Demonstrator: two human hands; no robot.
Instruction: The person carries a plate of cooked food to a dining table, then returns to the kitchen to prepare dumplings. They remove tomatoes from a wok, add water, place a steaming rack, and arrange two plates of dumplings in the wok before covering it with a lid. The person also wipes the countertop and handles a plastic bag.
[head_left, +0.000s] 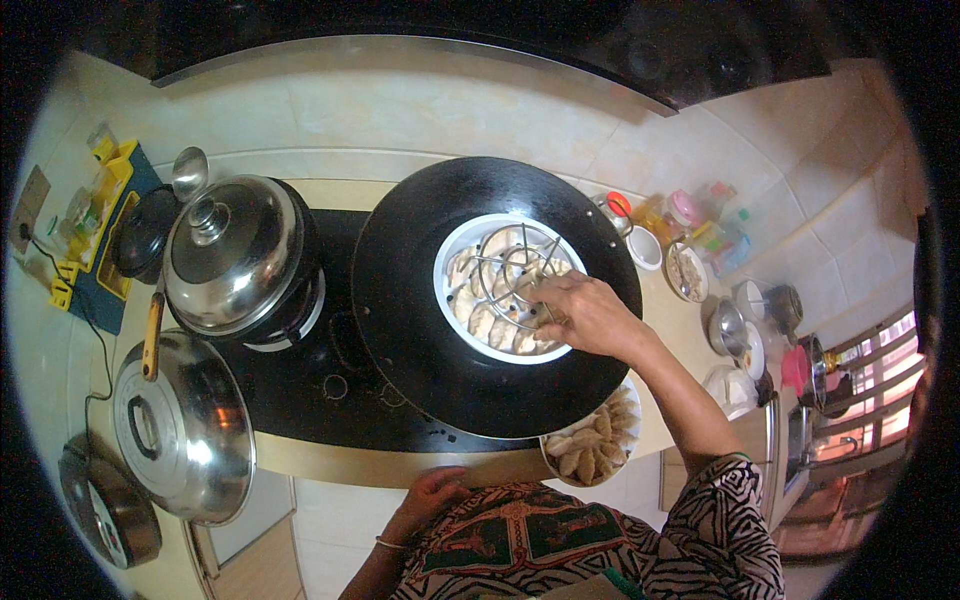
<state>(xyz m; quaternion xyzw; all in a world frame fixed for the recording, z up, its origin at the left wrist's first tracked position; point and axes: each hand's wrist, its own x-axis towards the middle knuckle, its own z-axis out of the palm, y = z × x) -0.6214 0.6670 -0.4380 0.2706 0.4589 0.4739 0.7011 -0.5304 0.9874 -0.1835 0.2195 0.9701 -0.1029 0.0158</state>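
A large black wok (420, 247) sits on the dark cooktop (300, 409). Inside it is a round white steamer tray (442, 307) with small holes, holding several pale dumplings (481, 321). My right hand (581, 311) grips the near right side of a metal wire steaming rack (484, 262), which is over the dumplings; whether it touches them I cannot tell. My left hand (439, 491) rests by the counter's front edge, close to my patterned shirt, with its fingers partly hidden from view. A plate of dumplings (592, 446) stands at the wok's near right edge.
A lidded pot (229, 255) stands left of the wok, with a large steel lid (184, 427) nearer me. A wooden-handled ladle (153, 337) lies between them. Right of the wok are a white cup (643, 248), a bowl with a spoon (685, 271), bottles and steel bowls (727, 328). A range hood hangs above.
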